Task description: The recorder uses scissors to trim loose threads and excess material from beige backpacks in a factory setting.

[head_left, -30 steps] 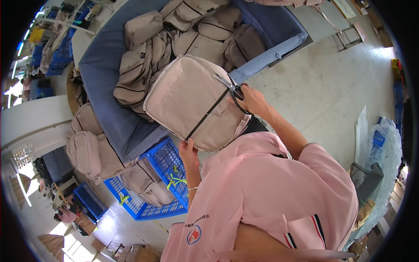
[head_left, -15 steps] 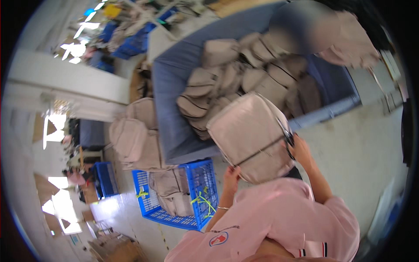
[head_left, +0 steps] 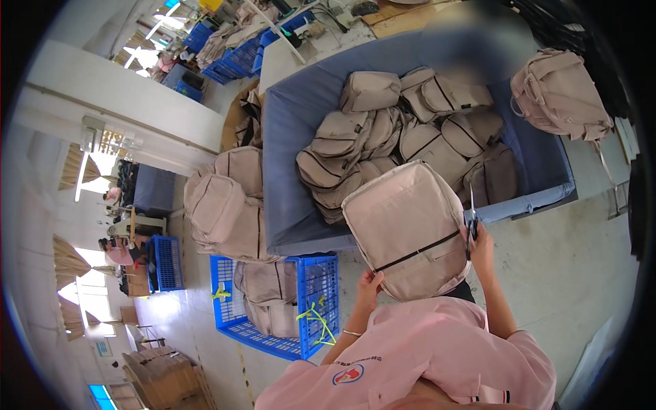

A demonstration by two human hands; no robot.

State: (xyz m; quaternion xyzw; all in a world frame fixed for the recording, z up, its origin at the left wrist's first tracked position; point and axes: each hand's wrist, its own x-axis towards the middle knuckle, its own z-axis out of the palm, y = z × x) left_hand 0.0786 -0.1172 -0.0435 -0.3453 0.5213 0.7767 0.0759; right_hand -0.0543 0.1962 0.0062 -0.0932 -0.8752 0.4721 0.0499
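Observation:
A beige backpack (head_left: 403, 215) with a dark strap across its lower part is held up in front of my body, its flat panel facing up. My left hand (head_left: 370, 287) is closed on its lower left edge, by the end of the dark strap. Along the right edge, my right hand (head_left: 482, 247) grips a pair of scissors (head_left: 472, 215) with dark handles, blades pointing away from me. Whether these fingers also touch the bag is hard to see. Just beyond, a big blue-grey fabric-lined bin (head_left: 290, 198) holds many similar backpacks (head_left: 437, 147).
To the left, a blue plastic crate (head_left: 273, 345) with yellow-green ties contains folded bags. More beige backpacks (head_left: 215, 205) are piled behind it. Another backpack (head_left: 564, 92) is at the bin's far right corner. Cardboard (head_left: 160, 376) stands at lower left; a white pillar (head_left: 123, 123) rises beyond.
The backpack appears a little lower and turned slightly, its strap now clearer. The scissors now point upright beside its edge. The whole view has shifted a little.

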